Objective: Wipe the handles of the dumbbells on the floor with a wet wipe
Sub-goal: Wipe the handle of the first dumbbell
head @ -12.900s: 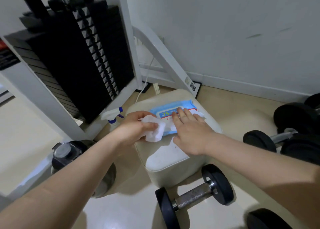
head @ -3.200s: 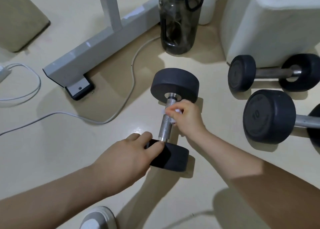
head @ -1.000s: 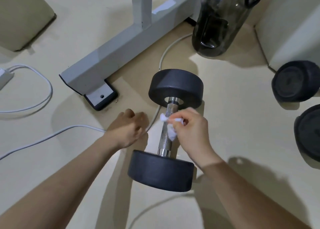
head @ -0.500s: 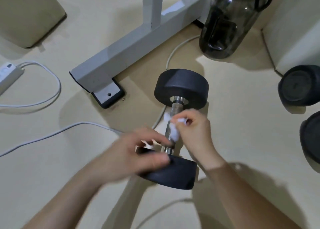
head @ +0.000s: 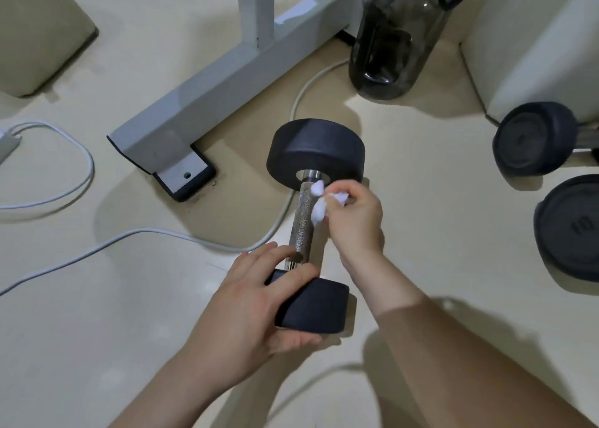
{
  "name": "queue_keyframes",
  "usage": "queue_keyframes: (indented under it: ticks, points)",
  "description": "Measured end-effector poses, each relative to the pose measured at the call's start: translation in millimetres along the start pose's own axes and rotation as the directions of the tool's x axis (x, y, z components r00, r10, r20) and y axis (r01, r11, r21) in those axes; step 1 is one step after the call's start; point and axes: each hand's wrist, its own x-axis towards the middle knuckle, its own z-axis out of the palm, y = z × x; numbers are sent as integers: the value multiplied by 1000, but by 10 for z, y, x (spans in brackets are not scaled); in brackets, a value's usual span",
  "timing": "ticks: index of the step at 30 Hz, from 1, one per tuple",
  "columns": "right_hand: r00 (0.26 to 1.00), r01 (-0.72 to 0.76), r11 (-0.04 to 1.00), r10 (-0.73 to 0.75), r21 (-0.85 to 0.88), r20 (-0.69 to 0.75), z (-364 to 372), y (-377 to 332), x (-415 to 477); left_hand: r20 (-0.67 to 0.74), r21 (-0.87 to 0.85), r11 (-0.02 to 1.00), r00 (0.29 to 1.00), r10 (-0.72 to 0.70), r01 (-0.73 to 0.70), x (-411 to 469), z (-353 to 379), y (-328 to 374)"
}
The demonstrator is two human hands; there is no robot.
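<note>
Knurled steel handle of dumbbell on floor runs away from person | right hand pinches wet wipe against far end | left hand clamps near head.

Knurled shiny metal handle, matt black rubbery dumbbell heads, crumpled white wet wipe, glossy cream floor

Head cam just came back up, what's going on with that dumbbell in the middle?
The person is wiping its handle. The right hand presses a bunched wet wipe against the far end of the knurled handle, while the left hand grips the near weight head of the dumbbell on the floor. Two other dumbbells lie untouched at right.
</note>
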Motion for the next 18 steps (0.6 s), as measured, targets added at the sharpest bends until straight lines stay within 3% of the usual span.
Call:
queue_keyframes:
  ticks: [2,5,7,11,15,18]
  points:
    - [996,-73,991,79,115,-43,37,-58,-4,23,-12,1000,1000,-12,12,-8,-15,-10]
    - [988,-95,931,43,353,151,-71,1,-283,54,-21,1000,998,-16,17,-2,-44,-3]
    - [971,-39,951,-37,307,237,-98,93,-340,85,59,998,996,-15,10,21,-58,16]
    - [991,-18,990,-1,143,132,-35,61,-113,141,365,931,989,-38,-17,109,-123,79]
    - [953,-169,916,57,365,299,-201,86,-141,176,427,903,984,-36,-43,165,-97,245]
    - [917,-184,924,39,336,396,-402,165,-105,172,458,886,985,-13,-68,279,28,500]
